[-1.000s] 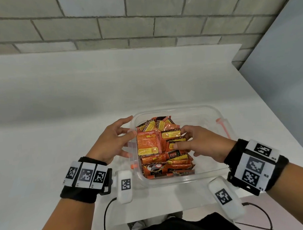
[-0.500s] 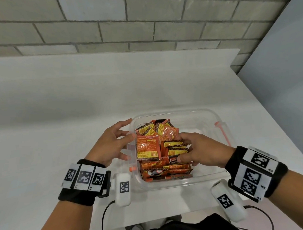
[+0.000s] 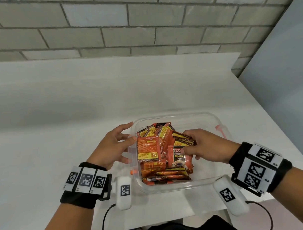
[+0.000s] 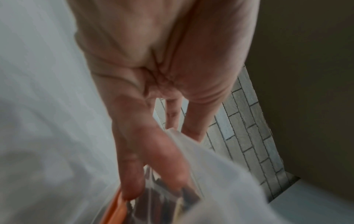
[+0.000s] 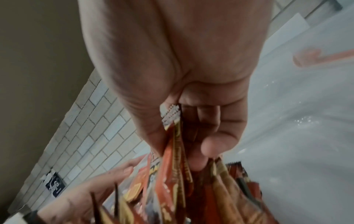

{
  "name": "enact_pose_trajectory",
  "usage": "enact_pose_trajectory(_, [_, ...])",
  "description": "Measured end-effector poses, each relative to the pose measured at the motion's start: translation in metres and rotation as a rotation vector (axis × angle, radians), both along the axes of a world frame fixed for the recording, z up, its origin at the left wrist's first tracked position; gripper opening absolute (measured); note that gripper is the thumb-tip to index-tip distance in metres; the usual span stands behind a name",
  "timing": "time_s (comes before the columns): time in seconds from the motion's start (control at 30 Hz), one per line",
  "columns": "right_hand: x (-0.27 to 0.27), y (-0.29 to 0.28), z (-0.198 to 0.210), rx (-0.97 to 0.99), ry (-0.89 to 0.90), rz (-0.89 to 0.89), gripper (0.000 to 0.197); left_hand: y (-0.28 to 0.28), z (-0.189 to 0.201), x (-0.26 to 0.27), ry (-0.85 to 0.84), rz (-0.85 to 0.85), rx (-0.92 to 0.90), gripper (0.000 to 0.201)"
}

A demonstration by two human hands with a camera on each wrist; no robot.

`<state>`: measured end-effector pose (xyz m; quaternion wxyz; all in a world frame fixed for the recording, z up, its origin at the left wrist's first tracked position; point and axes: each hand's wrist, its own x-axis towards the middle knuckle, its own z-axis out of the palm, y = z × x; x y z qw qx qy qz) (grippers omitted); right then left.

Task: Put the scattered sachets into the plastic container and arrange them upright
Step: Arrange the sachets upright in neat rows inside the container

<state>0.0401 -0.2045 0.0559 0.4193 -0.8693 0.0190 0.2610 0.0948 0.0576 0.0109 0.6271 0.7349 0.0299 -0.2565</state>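
Left hand [image 3: 114, 147]: lower-left of centre in the head view, forearm coming up from the bottom-left corner, fingers straight and slightly spread, tips flat against the left wall of the clear plastic container [image 3: 209, 181]. Left wrist view confirms extended fingers [image 4: 134, 171] on the wall, nothing gripped.

Right hand [image 3: 206, 147]: right of centre, forearm entering from the lower-right corner, palm down inside the container. Thumb and curled fingers pinch a bunch of orange-red coffee sachets [image 3: 179, 158] by their top edges; right wrist view shows the thumb [image 5: 151, 121] on one side, fingers [image 5: 208, 145] on the other.

Both wrists carry black bands with white marker tags.
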Motion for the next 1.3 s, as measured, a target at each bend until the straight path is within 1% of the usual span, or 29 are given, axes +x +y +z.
enact_pose_trajectory(0.07, [0.003,-0.007,0.004,0.008,-0.028,-0.031,0.011,0.0,0.001,-0.001,-0.007,-0.011,0.018,0.05])
enact_pose_trajectory(0.13, [0.007,-0.014,0.009,0.038,-0.057,-0.074,0.012,0.001,0.006,-0.002,-0.05,-0.022,0.081,0.05])
enact_pose_trajectory(0.23, [0.011,-0.021,0.022,0.117,-0.096,-0.13,0.014,0.009,0.026,-0.001,-0.193,0.023,0.201,0.045])
enact_pose_trajectory(0.3, [0.013,-0.023,0.035,0.165,-0.125,-0.13,0.012,0.012,0.051,-0.002,-0.307,0.062,0.15,0.044])
enact_pose_trajectory(0.37, [0.014,-0.02,0.05,0.22,-0.147,-0.092,0.011,0.004,0.079,-0.007,-0.37,0.013,0.004,0.048])
enact_pose_trajectory(0.4, [0.014,-0.016,0.058,0.251,-0.154,-0.067,0.013,-0.006,0.088,-0.008,-0.361,-0.048,-0.066,0.053])
enact_pose_trajectory(0.43, [0.015,-0.012,0.065,0.277,-0.161,-0.043,0.018,-0.017,0.094,-0.009,-0.323,-0.124,-0.114,0.063])
enact_pose_trajectory(0.5, [0.016,-0.004,0.075,0.313,-0.168,0.005,0.027,-0.042,0.097,-0.011,-0.19,-0.285,-0.174,0.084])
enact_pose_trajectory(0.53, [0.017,0.0,0.079,0.326,-0.174,0.027,0.027,-0.054,0.096,-0.012,-0.114,-0.347,-0.211,0.084])
enact_pose_trajectory(0.57, [0.018,0.003,0.08,0.337,-0.18,0.048,0.024,-0.063,0.095,-0.014,-0.036,-0.38,-0.259,0.075])
enact_pose_trajectory(0.63, [0.018,0.008,0.08,0.346,-0.211,0.057,0.016,-0.075,0.094,-0.018,0.13,-0.361,-0.379,0.047])
enact_pose_trajectory(0.67, [0.017,0.01,0.078,0.333,-0.247,0.048,0.016,-0.078,0.092,-0.02,0.188,-0.339,-0.442,0.035])
enact_pose_trajectory(0.7, [0.016,0.01,0.074,0.296,-0.304,0.028,0.019,-0.08,0.09,-0.022,0.208,-0.315,-0.485,0.027])
enact_pose_trajectory(0.73, [0.014,0.011,0.07,0.245,-0.373,-0.008,0.025,-0.082,0.086,-0.023,0.199,-0.28,-0.505,0.023])
enact_pose_trajectory(0.8, [0.009,0.008,0.059,0.155,-0.477,-0.124,0.043,-0.083,0.082,-0.025,0.172,-0.223,-0.518,0.022])
enact_pose_trajectory(0.87, [0.003,0.007,0.053,0.187,-0.454,-0.204,0.055,-0.085,0.078,-0.025,0.147,-0.203,-0.511,0.023])
enact_pose_trajectory(0.97, [-0.001,0.006,0.05,0.28,-0.353,-0.217,0.067,-0.086,0.077,-0.026,0.139,-0.169,-0.533,0.027])
enact_pose_trajectory(1.03, [-0.001,0.003,0.049,0.31,-0.312,-0.208,0.064,-0.086,0.077,-0.025,0.16,-0.135,-0.584,0.033])
enact_pose_trajectory(1.1, [-0.002,0.002,0.047,0.344,-0.29,-0.222,0.05,-0.086,0.077,-0.025,0.188,-0.117,-0.603,0.037])
enact_pose_trajectory(1.13, [-0.003,0.001,0.046,0.371,-0.28,-0.253,0.042,-0.085,0.077,-0.024,0.212,-0.107,-0.625,0.035])
enact_pose_trajectory(1.2, [-0.004,0.0,0.045,0.437,-0.253,-0.339,0.033,-0.085,0.076,-0.024,0.254,-0.071,-0.659,0.033])
enact_pose_trajectory(1.3, [-0.003,-0.003,0.045,0.527,-0.237,-0.451,0.029,-0.086,0.072,-0.023,0.182,-0.068,-0.61,0.035])
